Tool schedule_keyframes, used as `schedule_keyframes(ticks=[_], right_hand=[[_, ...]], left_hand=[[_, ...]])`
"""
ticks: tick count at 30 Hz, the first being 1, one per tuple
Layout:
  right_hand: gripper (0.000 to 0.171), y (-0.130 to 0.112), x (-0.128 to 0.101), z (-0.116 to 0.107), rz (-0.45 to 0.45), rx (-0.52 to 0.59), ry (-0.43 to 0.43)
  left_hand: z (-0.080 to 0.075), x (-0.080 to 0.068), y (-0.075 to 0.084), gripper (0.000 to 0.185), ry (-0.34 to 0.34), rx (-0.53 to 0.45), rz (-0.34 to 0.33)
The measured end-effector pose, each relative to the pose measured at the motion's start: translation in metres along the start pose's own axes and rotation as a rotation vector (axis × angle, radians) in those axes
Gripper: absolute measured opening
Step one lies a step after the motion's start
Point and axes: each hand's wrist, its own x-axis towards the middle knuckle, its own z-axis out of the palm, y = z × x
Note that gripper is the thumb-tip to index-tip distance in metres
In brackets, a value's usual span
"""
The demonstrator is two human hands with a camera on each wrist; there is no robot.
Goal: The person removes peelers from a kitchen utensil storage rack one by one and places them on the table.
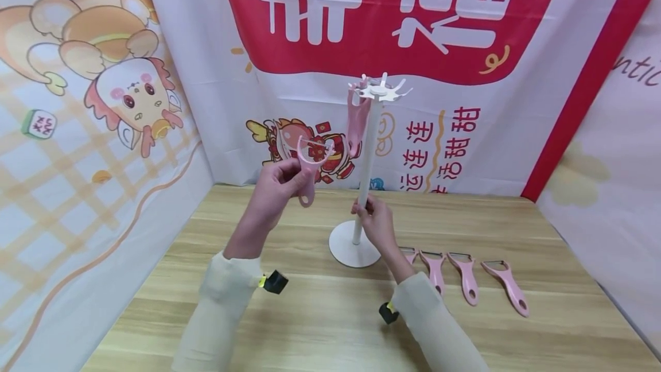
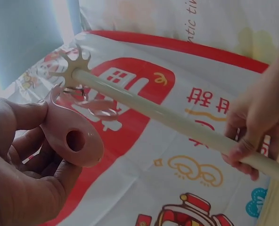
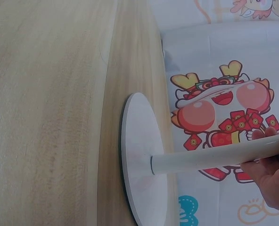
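My left hand [image 1: 279,185] pinches a pink peeler [image 1: 308,179] by its handle, blade end up, left of a white rack [image 1: 368,157]. In the left wrist view the handle's hole [image 2: 76,140] faces the camera. My right hand [image 1: 378,220] grips the rack's pole low down, with fingers and thumb around it. The rack stands upright on a round white base [image 3: 142,141]. Its top is a ring of white hooks [image 1: 380,92], and another pink peeler [image 1: 356,122] hangs from the ring's left side.
Several pink peelers [image 1: 466,280] lie in a row on the wooden table [image 1: 310,314], right of the rack; my right forearm partly covers the nearest ones. A printed cloth [image 1: 289,90] hangs behind the table, with more cloth [image 1: 103,188] along the left side.
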Motion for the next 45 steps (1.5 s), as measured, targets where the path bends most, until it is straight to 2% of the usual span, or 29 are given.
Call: schedule_keyframes(ticks=[6, 12, 18, 26, 31, 38, 45], right_hand=[[0.009, -0.001, -0.001, 0.0, -0.022, -0.007, 0.009], [0.009, 0.0, 0.0, 0.001, -0.028, 0.003, 0.016], [0.007, -0.002, 0.0, 0.0, -0.028, -0.008, 0.023], [0.008, -0.003, -0.001, -0.001, -0.034, -0.009, 0.023], [0.009, -0.002, 0.0, 0.0, -0.036, -0.004, 0.023], [0.008, -0.001, 0.0, 0.001, -0.036, -0.004, 0.022], [0.009, 0.0, 0.0, 0.001, -0.005, 0.005, 0.015]], left_hand=[[-0.012, -0.009, -0.023, 0.031, 0.025, 0.047, -0.03], [-0.022, -0.017, -0.044, 0.032, 0.052, 0.116, -0.098], [-0.025, -0.022, -0.06, 0.033, 0.054, 0.125, -0.168], [-0.029, -0.029, -0.085, 0.03, 0.034, 0.125, -0.217], [-0.031, -0.033, -0.101, 0.026, 0.033, 0.131, -0.271], [-0.031, -0.037, -0.123, 0.02, 0.049, 0.174, -0.359], [-0.031, -0.038, -0.144, 0.019, 0.034, 0.275, -0.389]])
